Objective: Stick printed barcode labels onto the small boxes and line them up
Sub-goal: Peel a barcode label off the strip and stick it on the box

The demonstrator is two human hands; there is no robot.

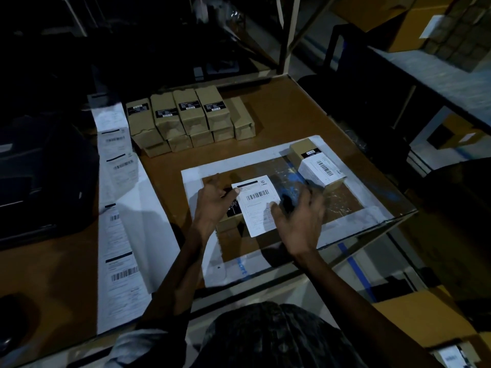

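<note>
Strip of printed labels (117,197) along tabletop's (287,112) left; unlabelled boxes (186,118) stacked behind. Left hand (212,200), grip pinching barcode label's (256,205) corner over small box (233,219); right hand (297,216) loose, fingers spread, holding nothing. Sticking step; next, probably smoothing flat beside labelled box (318,166).

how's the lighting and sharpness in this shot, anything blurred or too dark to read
Head view: dim overall, with the upper left nearly black; light falls mainly on the label and the strip of labels. The right hand is smeared by motion blur, while the left hand is sharper. Barcodes show, but the small print is unreadable. Wide-angle bending curves the table edge.
</note>
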